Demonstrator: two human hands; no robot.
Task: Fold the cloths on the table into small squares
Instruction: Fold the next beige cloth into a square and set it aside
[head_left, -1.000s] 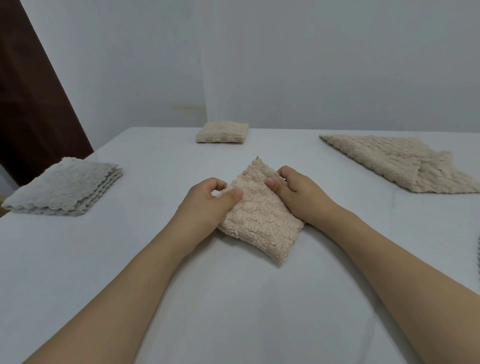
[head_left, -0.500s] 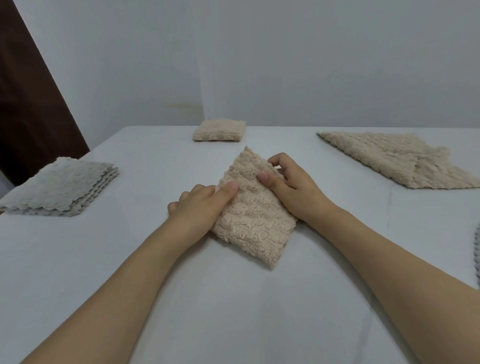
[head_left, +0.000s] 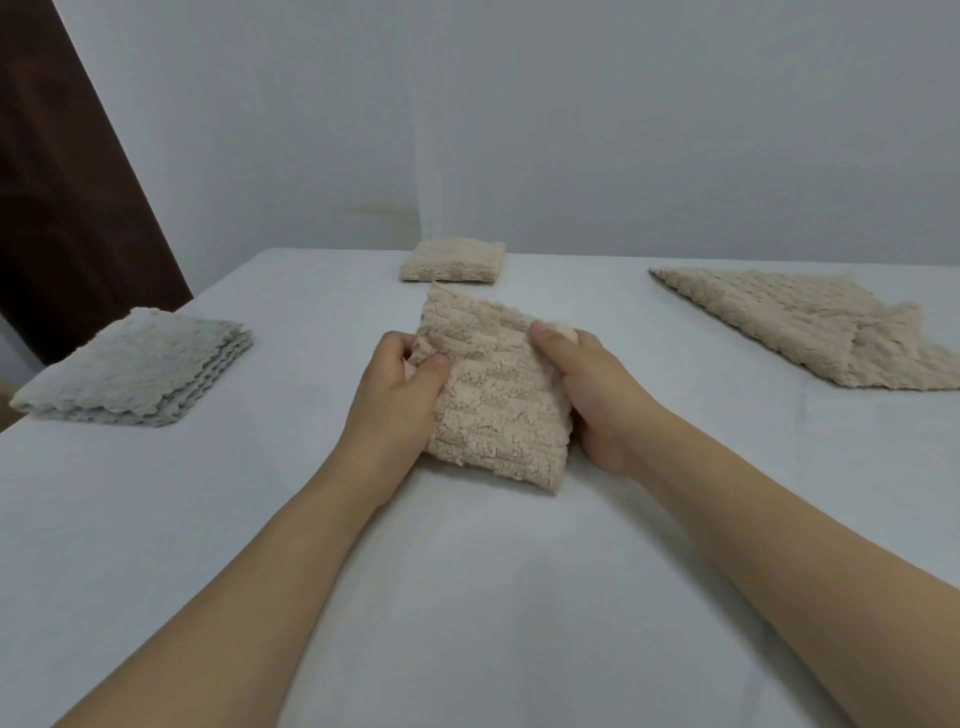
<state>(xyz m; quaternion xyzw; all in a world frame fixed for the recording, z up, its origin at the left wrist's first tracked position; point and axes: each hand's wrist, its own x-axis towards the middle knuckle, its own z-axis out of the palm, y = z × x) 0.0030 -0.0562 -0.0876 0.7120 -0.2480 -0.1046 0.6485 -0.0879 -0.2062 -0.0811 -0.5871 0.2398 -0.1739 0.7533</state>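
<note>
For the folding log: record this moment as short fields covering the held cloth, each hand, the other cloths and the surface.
held cloth: folded beige cloth, far edge lifted, near edge on the table
left hand: left hand pinches the cloth's left edge, thumb on top
right hand: right hand grips the cloth's right edge, thumb on top
finished: small beige square at the far edge
grey stack: folded grey cloths, far left
waiting: larger beige cloth on the right, spread flat, one corner rumpled
</note>
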